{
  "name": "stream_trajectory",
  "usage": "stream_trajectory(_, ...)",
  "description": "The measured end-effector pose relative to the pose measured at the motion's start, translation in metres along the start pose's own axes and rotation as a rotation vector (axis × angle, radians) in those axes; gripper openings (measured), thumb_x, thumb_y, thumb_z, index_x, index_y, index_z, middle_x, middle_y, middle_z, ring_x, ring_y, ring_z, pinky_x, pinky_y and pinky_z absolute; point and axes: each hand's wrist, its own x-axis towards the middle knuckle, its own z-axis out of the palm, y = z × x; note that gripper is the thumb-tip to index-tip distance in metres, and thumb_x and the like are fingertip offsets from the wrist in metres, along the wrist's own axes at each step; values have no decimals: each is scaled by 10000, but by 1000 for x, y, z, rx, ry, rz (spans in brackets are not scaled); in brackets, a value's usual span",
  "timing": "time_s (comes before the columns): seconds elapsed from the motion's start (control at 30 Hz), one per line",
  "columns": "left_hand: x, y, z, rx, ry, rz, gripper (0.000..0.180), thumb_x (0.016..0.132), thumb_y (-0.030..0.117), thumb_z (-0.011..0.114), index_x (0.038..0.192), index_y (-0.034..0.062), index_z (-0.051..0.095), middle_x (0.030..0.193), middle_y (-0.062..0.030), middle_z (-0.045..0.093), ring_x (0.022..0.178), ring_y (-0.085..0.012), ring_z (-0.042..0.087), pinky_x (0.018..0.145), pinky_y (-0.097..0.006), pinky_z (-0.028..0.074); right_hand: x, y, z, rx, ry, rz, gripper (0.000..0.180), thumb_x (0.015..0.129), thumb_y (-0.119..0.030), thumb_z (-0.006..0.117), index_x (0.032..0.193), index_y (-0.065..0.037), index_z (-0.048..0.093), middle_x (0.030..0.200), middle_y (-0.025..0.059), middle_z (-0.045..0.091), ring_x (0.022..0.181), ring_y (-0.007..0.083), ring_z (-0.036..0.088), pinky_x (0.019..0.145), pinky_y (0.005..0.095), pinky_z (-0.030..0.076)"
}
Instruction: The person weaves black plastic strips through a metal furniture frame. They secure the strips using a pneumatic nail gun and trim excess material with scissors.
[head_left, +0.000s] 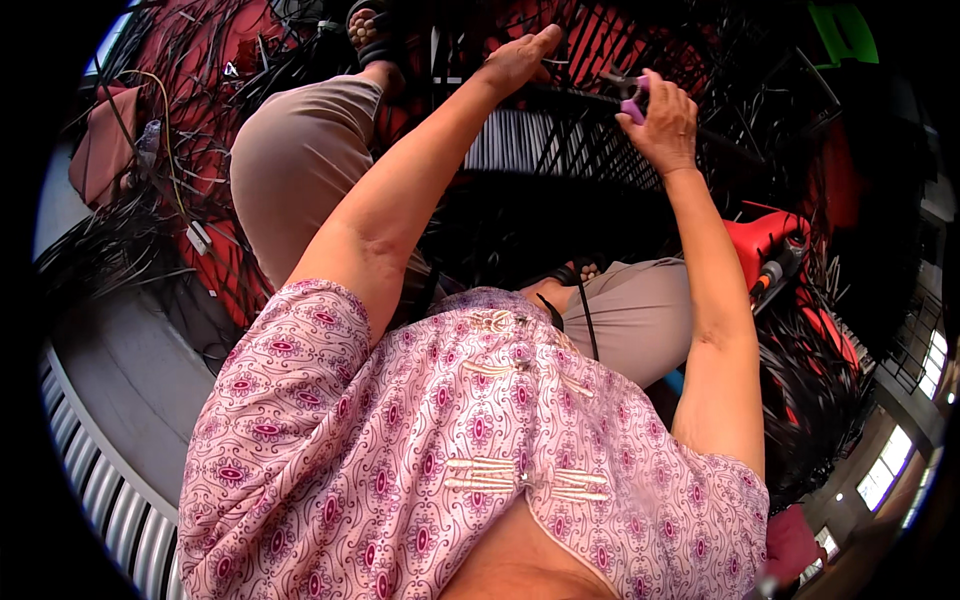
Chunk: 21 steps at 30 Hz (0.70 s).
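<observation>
- Holding purple-handled pliers (629, 106) in right grip (662, 120), with curled fingers.
- Unable to make out from this view the state of left grip (518, 62), to left of pliers and apart from them.
- Seen between grips, set slightly nearer: grey-and-black striped panel (490, 142).
- Noted right of right grip and nearer: red plastic piece (752, 240), heaped black strips (805, 405).

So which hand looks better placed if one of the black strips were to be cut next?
Probably the right hand: it grips the purple-handled, plier-like tool, its jaws pointing leftward. The left hand is stretched out too, but shows no such tool.
</observation>
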Motion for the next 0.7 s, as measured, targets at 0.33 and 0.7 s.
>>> stream_trajectory(0.33, -42, 30, 9, 454, -326, 77, 407, 884, 469, 653, 971, 84, 748, 686, -20, 685, 604, -119, 643, 597, -284, 493, -240, 230, -157, -75, 427, 1193, 977, 693, -522, 809, 1354, 93, 434, 1290, 250, 570, 1131, 314, 606, 950, 395, 485)
stream_trajectory(0.7, -110, 15, 32, 725, -145, 319, 429, 854, 542, 626, 966, 141, 732, 832, -84, 706, 848, -308, 680, 757, -410, 520, -312, 264, -189, -370, 428, 1100, 921, 773, -605, 726, 1329, 90, 487, 1307, 256, 560, 1173, 378, 575, 1026, 446, 428)
